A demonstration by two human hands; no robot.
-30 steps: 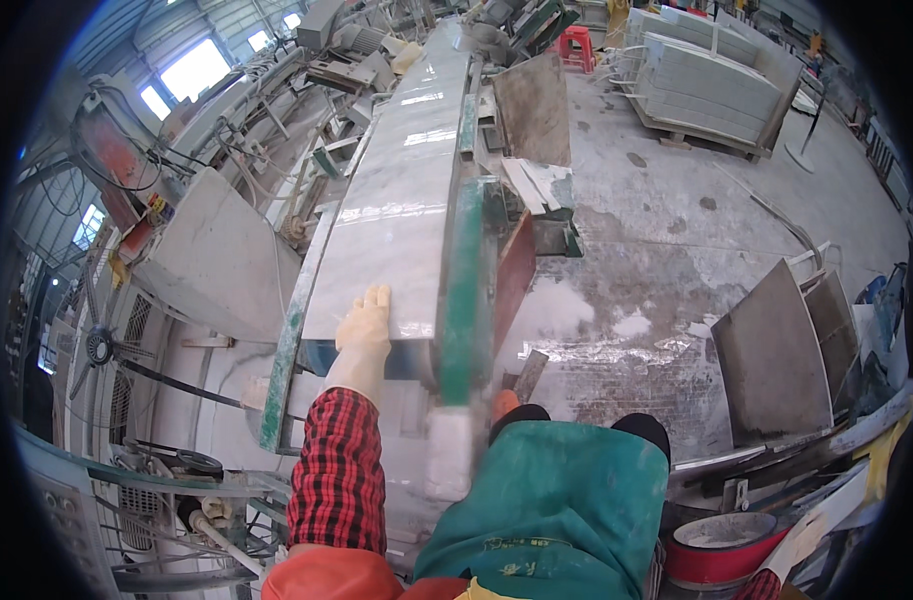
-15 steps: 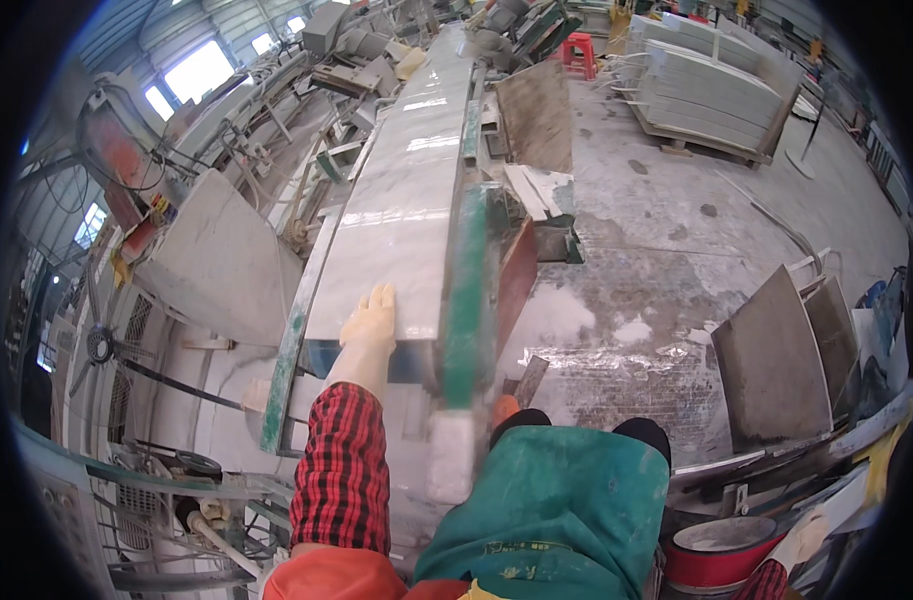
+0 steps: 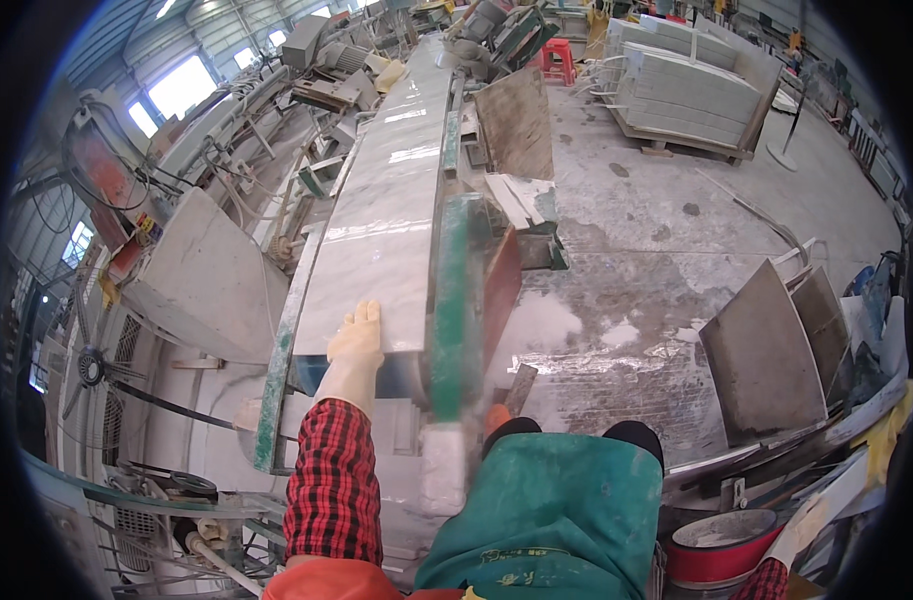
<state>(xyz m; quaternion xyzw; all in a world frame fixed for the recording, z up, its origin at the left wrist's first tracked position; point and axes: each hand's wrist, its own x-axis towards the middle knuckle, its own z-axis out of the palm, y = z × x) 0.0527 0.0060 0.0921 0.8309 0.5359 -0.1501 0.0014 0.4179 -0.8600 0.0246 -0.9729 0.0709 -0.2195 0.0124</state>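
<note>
My left hand [image 3: 358, 335], in a cream rubber glove, rests flat with fingers stretched on the near end of a long, wet, pale stone slab [image 3: 371, 250]. The slab lies lengthwise on a conveyor, and the conveyor's blue roller [image 3: 401, 378] shows just under its near end. Low on the right, my right hand [image 3: 802, 525] wears a similar pale glove. It is beside a red bucket [image 3: 721, 560] and close to a pale, long-edged piece [image 3: 838, 490]. Its fingers are too small and unclear to read, so any grip is hidden from me.
A green rail [image 3: 454, 310] runs along the slab's right side. Stone panels lean at left [image 3: 211, 275] and right [image 3: 761, 365]. Stacked slabs [image 3: 691, 85] sit on a pallet at far right. A wheel with a black shaft [image 3: 91, 368] stands left. The floor [image 3: 616, 290] is wet.
The whole view has shifted slightly, so the scene sits a little farther left and mostly lower. My left hand stays on the slab's near end.
</note>
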